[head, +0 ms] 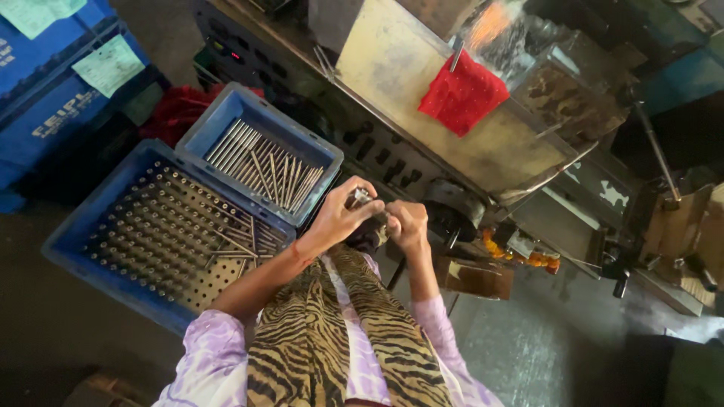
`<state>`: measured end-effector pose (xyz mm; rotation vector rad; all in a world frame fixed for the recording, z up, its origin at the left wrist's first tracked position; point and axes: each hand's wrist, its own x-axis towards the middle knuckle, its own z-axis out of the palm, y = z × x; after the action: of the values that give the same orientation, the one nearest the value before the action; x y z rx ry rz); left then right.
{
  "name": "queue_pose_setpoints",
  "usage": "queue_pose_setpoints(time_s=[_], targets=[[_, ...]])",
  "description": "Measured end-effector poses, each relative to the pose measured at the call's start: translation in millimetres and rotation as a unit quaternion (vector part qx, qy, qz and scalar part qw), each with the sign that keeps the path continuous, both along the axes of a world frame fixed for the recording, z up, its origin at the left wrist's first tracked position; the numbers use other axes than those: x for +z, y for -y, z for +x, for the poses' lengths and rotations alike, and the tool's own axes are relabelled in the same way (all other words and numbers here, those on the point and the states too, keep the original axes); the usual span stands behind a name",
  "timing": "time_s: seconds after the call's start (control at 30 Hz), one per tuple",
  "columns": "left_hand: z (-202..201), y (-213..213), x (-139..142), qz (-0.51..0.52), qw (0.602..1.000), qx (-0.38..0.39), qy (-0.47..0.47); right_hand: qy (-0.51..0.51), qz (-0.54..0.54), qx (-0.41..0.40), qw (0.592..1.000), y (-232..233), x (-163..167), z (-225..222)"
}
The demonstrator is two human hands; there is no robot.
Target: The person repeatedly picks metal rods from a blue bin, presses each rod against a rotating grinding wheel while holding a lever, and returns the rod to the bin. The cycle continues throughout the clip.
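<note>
My left hand (341, 217) is closed around a small shiny metal piece (360, 197), probably the end of a rod, held up at the fingertips. My right hand (408, 225) is curled right beside it, and the two hands touch over a dark object (369, 235) between them. What the right hand grips is hidden by its fingers. Just left of my hands, a small blue tray (219, 113) holds several loose metal rods (264, 162). Below it, a larger blue crate (64, 252) holds a perforated plate (151, 241) with rods standing in its holes.
A metal machine (392, 60) with a red cloth (461, 94) hanging on it fills the top right. More blue crates (45, 113) with paper tags stand at the top left. A cardboard box (475, 277) sits near orange flowers (528, 258). A striped scarf (332, 339) hangs in front of me.
</note>
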<state>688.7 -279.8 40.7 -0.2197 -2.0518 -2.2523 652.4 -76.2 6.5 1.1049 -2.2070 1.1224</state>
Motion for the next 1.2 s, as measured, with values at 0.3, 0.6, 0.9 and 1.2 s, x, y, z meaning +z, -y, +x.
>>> queue_pose_setpoints(time_s=[0.3,0.6,0.9,1.2], targets=[[1,35,12,0.255,0.918,-0.225,0.206,0.412,0.046,0.142,0.899,7,78,17],[15,18,15,0.270,0.936,-0.136,0.183,0.428,-0.050,0.196,0.881,-14,53,8],[20,21,-11,0.166,0.968,-0.075,0.176,0.469,-0.234,0.169,0.835,13,8,38],[25,39,-70,0.290,0.916,-0.106,0.257,0.263,-0.017,-0.067,0.962,41,25,73]])
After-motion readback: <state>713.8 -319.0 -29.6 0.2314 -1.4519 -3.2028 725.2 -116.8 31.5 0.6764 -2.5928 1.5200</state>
